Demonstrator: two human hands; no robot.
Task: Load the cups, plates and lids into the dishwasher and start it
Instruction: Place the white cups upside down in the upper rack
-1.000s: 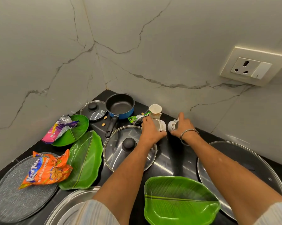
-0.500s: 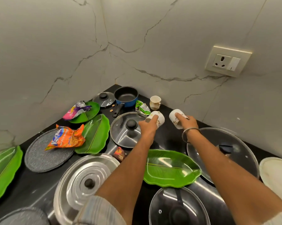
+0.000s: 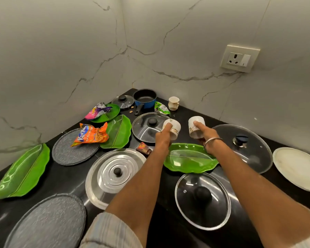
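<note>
White ceramic in both fists now: left hand (image 3: pixel 164 138) wrapped around one white cup (image 3: pixel 174 129), right hand (image 3: pixel 207 136) clamped on a second white cup (image 3: pixel 195 128), both lifted clear of the black countertop (image 3: pixel 70 178) where a second ago they sat at the back near the wall. Pulled back and up since then, so first pickup looks done; carry to the dishwasher next, though no dishwasher in view. Third cup (image 3: pixel 174 103) left standing beyond the hands, by the blue saucepan (image 3: pixel 145 98). Directly under the wrists, a green leaf plate (image 3: pixel 190 161); nearer than that, a glass lid (image 3: pixel 202 199) and a steel lid (image 3: pixel 115 176). Left of the left hand, more green leaf plates, grey round plates and an orange snack packet (image 3: pixel 90 135). Right of the right hand, a big glass lid (image 3: pixel 247 149) and a white plate (image 3: pixel 297 169). Veined marble-look walls meeting in a corner, socket (image 3: pixel 240 58) up high on the right.
</note>
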